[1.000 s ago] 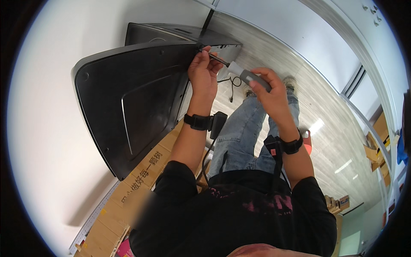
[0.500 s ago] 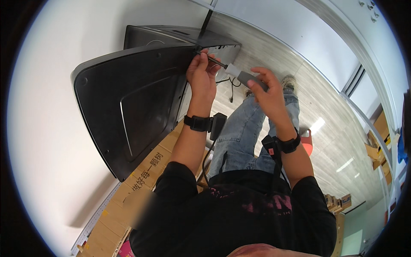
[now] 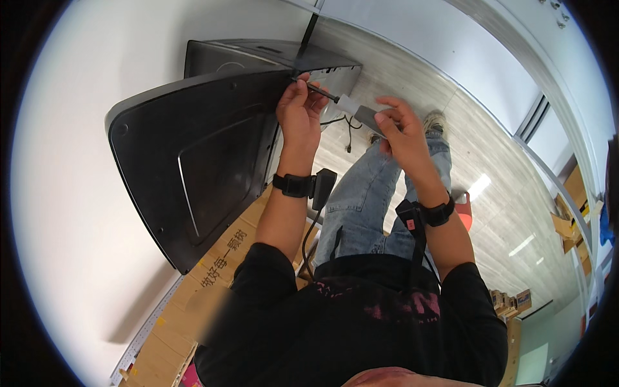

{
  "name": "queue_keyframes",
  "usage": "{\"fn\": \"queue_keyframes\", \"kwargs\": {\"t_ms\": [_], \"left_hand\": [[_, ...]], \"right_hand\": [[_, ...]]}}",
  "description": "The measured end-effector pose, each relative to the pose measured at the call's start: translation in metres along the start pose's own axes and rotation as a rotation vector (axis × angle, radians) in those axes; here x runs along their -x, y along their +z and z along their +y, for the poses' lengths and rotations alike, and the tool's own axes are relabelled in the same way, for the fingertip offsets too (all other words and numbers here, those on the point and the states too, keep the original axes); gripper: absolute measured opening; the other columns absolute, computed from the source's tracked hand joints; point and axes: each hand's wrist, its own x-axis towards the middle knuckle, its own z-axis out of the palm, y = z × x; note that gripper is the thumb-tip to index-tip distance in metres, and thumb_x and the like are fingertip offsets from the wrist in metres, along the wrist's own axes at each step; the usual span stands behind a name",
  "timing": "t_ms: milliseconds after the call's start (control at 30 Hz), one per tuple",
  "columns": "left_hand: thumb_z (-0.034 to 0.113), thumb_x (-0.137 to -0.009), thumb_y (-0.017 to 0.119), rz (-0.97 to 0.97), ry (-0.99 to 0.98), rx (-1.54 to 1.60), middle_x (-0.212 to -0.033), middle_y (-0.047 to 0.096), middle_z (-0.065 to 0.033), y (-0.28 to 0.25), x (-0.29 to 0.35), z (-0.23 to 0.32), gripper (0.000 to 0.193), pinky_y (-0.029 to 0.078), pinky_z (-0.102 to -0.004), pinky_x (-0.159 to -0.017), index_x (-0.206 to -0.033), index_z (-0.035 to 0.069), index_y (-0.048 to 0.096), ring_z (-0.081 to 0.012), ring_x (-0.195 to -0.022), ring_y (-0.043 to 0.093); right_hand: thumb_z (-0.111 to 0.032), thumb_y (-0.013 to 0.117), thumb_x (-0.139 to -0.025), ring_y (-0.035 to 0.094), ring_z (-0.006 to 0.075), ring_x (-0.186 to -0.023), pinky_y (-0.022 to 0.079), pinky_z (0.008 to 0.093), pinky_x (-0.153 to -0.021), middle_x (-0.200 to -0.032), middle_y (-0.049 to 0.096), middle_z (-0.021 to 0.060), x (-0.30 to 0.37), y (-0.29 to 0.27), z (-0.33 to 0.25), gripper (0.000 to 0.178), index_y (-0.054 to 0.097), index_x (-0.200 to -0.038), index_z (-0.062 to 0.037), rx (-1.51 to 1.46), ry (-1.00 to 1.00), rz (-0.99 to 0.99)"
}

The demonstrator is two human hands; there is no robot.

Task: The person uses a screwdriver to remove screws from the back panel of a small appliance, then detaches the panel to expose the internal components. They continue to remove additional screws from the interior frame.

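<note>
A large black panel with rounded corners and a pale rim (image 3: 222, 169) stands tilted at the left, in front of a black box-shaped casing (image 3: 209, 62) and a white wall (image 3: 77, 129). Its upper right corner meets the casing, right by the left hand (image 3: 298, 116). Brown printed cardboard (image 3: 171, 332) lies below the panel, and a thin black cable with a plug (image 3: 349, 148) trails over the pale wood-grain floor (image 3: 490, 142) between the hands. Legs in faded blue jeans (image 3: 351, 187) fill the space under the right hand (image 3: 405, 137); a red object (image 3: 464, 211) sits beyond that wrist.

The grey-handled screwdriver with a dark metal shaft (image 3: 349, 105) slants between the hands, its tip end near the panel's corner. The right hand grasps the handle's rear, forefinger lifted. The left hand's fingertips gather around the tip end; whether they pinch the shaft or something beside it, I cannot tell.
</note>
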Motion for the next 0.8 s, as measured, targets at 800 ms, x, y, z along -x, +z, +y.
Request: {"fn": "queue_keyframes", "kwargs": {"t_ms": [800], "left_hand": [[0.02, -0.088, 0.064, 0.018, 0.019, -0.052, -0.081, 0.064, -0.0069, -0.003, -0.004, -0.004, 0.017, 0.054, -0.0282, -0.061, -0.093, 0.004, 0.06, -0.0175, -0.068, 0.063]], "right_hand": [[-0.007, 0.069, -0.079, 0.055, 0.0096, -0.076, 0.047, 0.0235, -0.062, -0.092, 0.054, 0.0045, -0.006, -0.01, 0.007, 0.046, 0.05, -0.121, -0.008, -0.283, 0.107, -0.122]]}}
